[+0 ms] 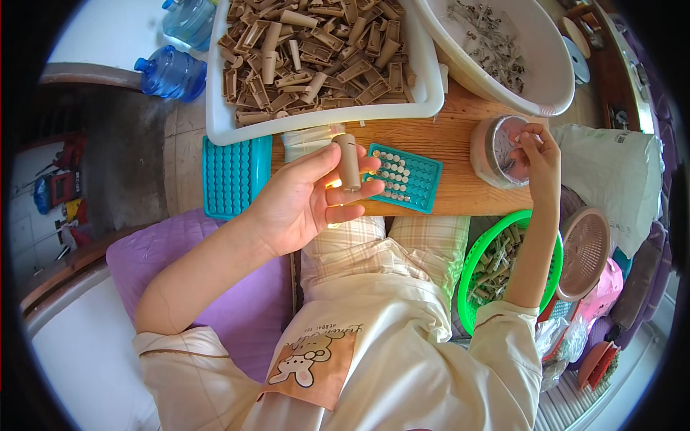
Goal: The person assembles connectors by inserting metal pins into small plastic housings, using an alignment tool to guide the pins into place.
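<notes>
Worktop (445,144): white tray (215,108) of tan parts at far edge, white basin (553,79) at far right corner. Teal grid block (402,177) near front edge, partly behind L hand (302,201); its fingers grip tan tube (348,161) upright. R hand (539,154) fingers pinched inside small tub (496,151) at right edge; contents unclear.

The left hand (302,201) is raised palm-up, fingers curled in a grip; the right hand (539,154) is extended forward, fingertips pinched.

Left hand (302,205) holding tan tube (349,162), right hand (537,154) reaching into small tub (486,151)
</notes>
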Motion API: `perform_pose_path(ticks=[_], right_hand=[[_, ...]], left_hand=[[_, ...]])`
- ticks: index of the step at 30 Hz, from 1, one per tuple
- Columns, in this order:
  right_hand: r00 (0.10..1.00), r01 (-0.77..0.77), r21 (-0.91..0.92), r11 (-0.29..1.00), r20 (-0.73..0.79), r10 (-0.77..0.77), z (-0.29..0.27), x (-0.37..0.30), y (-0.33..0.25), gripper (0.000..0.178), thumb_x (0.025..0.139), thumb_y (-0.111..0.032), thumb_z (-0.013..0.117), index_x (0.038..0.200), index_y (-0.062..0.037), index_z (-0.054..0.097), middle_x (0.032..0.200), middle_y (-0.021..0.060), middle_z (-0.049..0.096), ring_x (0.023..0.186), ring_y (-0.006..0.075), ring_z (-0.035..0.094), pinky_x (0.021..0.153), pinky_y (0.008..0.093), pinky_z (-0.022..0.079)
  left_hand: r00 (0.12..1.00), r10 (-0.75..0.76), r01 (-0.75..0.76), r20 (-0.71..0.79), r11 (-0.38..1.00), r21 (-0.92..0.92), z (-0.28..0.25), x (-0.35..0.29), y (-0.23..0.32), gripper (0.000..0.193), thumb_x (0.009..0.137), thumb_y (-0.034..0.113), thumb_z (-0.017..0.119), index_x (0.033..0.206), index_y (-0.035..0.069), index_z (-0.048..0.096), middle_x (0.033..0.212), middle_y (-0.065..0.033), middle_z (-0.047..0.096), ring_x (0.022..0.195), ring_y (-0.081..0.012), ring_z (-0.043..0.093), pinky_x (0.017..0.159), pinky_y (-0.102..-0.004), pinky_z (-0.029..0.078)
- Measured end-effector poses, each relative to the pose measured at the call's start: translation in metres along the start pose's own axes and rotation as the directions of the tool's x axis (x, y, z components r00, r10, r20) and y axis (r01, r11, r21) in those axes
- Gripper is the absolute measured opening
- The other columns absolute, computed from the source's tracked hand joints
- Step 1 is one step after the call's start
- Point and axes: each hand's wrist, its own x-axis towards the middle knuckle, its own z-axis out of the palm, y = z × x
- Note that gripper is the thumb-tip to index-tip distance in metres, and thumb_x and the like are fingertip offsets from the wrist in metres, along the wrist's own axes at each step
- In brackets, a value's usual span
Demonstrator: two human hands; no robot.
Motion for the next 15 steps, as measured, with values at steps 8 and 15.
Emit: perform_pose_path(ticks=[8,15], right_hand=[[0.920,0.256,0.390,0.885,0.181,-0.346,0.130,-0.049,-0.048,0.003,0.079,0.001,0.053,0.081,0.0001,0.053,0.106,0.0132,0.053,0.087,0.0096,0.054,0.067,0.0194,0.045],[0.917,0.038,0.595,0.803,0.298,-0.265,0.164,-0.066,-0.066,0.005,0.079,0.004,0.053,0.082,0.0063,0.052,0.105,0.0155,0.051,0.090,0.0168,0.055,0.072,0.0261,0.051]], left_hand=[[0.995,-0.080,0.081,-0.064,0.996,0.022,0.004,-0.004,-0.002,0.037,0.090,0.032,0.035,0.115,0.007,0.041,0.108,-0.0102,0.053,0.085,-0.0206,0.060,0.048,-0.0216,0.052],[0.995,-0.099,0.102,-0.033,0.991,0.084,0.003,-0.006,-0.003,0.034,0.090,0.034,0.036,0.111,0.009,0.043,0.102,-0.0076,0.055,0.052,-0.0090,0.055,0.037,-0.0163,0.040]])
